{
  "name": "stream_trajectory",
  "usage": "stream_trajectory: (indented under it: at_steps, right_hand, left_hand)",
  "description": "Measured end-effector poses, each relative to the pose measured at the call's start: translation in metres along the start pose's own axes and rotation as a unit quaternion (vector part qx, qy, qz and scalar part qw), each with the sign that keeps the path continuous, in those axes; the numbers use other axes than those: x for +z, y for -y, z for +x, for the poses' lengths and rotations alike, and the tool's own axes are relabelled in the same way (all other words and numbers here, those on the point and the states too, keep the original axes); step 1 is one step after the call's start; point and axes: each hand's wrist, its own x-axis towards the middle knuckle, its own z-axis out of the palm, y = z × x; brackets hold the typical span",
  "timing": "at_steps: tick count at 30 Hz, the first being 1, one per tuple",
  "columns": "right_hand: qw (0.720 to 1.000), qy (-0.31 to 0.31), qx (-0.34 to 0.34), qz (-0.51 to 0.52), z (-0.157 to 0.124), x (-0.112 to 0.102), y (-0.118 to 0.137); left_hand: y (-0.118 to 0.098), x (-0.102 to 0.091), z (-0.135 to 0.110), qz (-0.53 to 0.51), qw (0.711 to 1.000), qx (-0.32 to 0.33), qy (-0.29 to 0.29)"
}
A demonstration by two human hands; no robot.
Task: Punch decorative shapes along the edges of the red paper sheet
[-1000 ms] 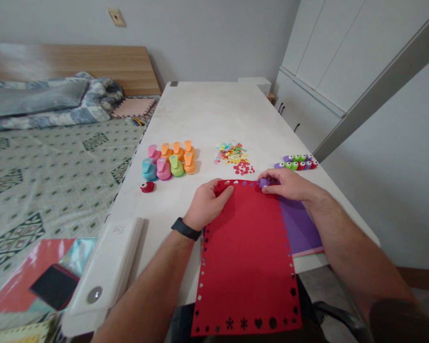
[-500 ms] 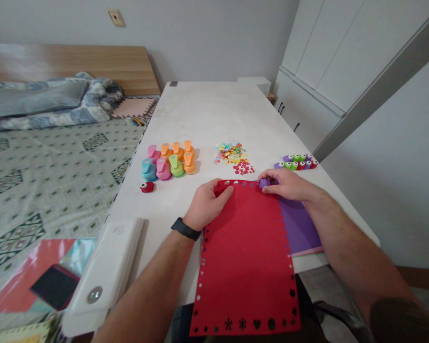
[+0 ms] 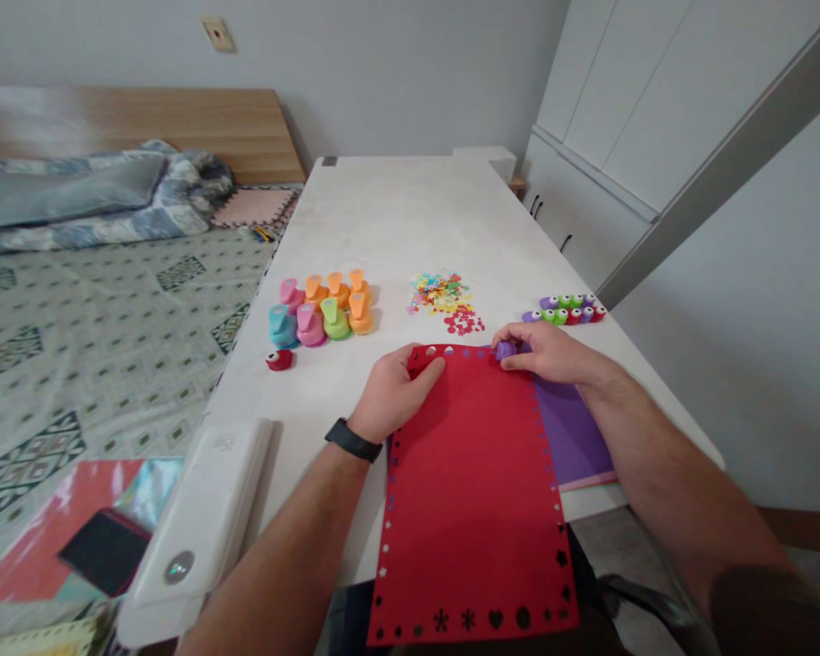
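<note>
A red paper sheet (image 3: 475,492) with punched shapes along its edges lies on the white table (image 3: 396,219), its near end hanging over the table's front edge. My left hand (image 3: 393,394) grips the sheet's far left corner, fingers curled on top. My right hand (image 3: 553,355) pinches a small purple punch (image 3: 506,349) onto the sheet's far edge. A purple sheet (image 3: 574,433) lies under the red one on the right.
Larger punches (image 3: 321,310) in pink, orange, green and blue stand to the left, a small red punch (image 3: 280,360) before them. Confetti (image 3: 445,299) lies mid-table, a row of small punches (image 3: 566,310) at the right. A white device (image 3: 201,519) sits front left. A bed (image 3: 96,301) lies left.
Both hands stay where they were on the red sheet's far edge. The sheet's hanging near end has swung slightly.
</note>
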Motion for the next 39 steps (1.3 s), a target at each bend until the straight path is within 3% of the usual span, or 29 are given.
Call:
stream_trajectory:
  at_steps: [15,21,25,39]
  right_hand:
    - [0.999,-0.008,-0.036,0.008,0.0,0.0,-0.001]
    - [0.993,-0.085,-0.034,0.081,0.003,-0.001,-0.008]
    - [0.972,-0.143,-0.012,0.188,0.008,0.001,-0.01]
    - [0.932,-0.146,0.011,0.331,0.01,0.006,-0.006]
  left_hand:
    - [0.0,-0.001,0.001,0.01,1.0,0.0,-0.005]
    - [0.002,-0.002,0.001,0.02,1.0,-0.004,-0.008]
    - [0.003,-0.002,0.001,0.019,1.0,-0.006,-0.008]
    - [0.008,-0.002,0.001,0.033,0.999,0.008,-0.008]
